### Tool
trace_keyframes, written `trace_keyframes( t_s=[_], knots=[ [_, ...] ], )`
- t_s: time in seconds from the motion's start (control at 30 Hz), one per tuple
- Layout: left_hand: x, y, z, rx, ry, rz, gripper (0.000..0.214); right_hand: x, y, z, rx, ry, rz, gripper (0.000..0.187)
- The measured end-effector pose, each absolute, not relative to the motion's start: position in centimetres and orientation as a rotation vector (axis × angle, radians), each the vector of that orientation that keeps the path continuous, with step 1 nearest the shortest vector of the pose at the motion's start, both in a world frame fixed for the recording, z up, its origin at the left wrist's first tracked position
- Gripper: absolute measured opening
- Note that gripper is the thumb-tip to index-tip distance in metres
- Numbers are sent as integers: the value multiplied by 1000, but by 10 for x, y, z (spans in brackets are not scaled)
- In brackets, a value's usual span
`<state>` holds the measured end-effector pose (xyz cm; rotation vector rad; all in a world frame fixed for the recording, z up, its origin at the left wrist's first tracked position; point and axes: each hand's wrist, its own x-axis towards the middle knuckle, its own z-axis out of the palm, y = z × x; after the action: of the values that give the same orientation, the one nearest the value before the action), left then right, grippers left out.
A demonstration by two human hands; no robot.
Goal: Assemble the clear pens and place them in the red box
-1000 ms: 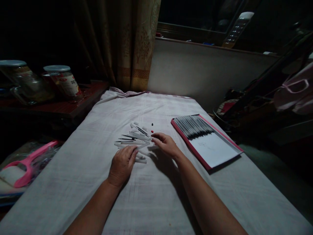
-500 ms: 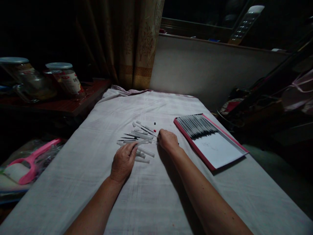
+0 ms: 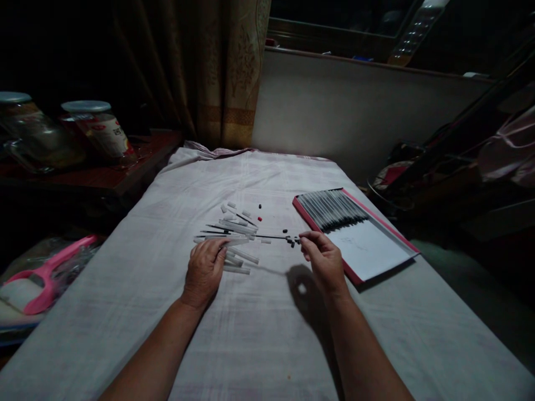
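Observation:
In my right hand (image 3: 324, 262), thumb and fingertips pinch one end of a thin dark pen refill (image 3: 271, 237), which points left above the cloth. My left hand (image 3: 204, 270) is closed on a translucent pen barrel (image 3: 238, 241) over the pile. Around it lie several more clear barrels (image 3: 244, 256), dark refills (image 3: 217, 227) and short whitish caps (image 3: 231, 205). Small black plugs (image 3: 285, 230) are scattered under and near my right fingertips. A red plug (image 3: 259, 219) and another black plug (image 3: 259, 206) sit beyond the pile.
To the right is a red-edged tray box (image 3: 307, 217) with a row of assembled-looking pens (image 3: 332, 207). White checked cloth (image 3: 251, 334) covers the surface. At left stand lidded jars (image 3: 102, 131) on a dark red table (image 3: 125, 175), with a pink-handled item (image 3: 50, 273) below.
My right hand has moved right and lifted, drawing a refill out from the pile. My left hand stays by the pile with the barrel. The view has shifted slightly.

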<state>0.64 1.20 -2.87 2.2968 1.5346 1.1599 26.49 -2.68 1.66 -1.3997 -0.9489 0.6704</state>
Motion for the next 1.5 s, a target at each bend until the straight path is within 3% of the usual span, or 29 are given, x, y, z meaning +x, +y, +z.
trace_keyframes(
  t_s=[0.83, 0.9, 1.03, 1.27, 1.5],
  knots=[
    [14, 4, -23, 2608, 1321, 1181, 21, 250, -32, 9, -1345, -1154, 765, 17],
    [18, 0, -21, 2638, 1285, 1145, 21, 241, -33, 5, -1341, -1241, 778, 21],
    [22, -3, -20, 2591, 1236, 1212, 21, 236, -35, -3, -1395, -1391, 833, 45],
    [17, -1, -20, 2267, 1294, 1514, 20, 293, -25, -15, -1776, -1400, 197, 29],
    [19, -1, -18, 2409, 1219, 1402, 21, 300, -18, -25, -2136, -1652, -16, 29]
  ],
)
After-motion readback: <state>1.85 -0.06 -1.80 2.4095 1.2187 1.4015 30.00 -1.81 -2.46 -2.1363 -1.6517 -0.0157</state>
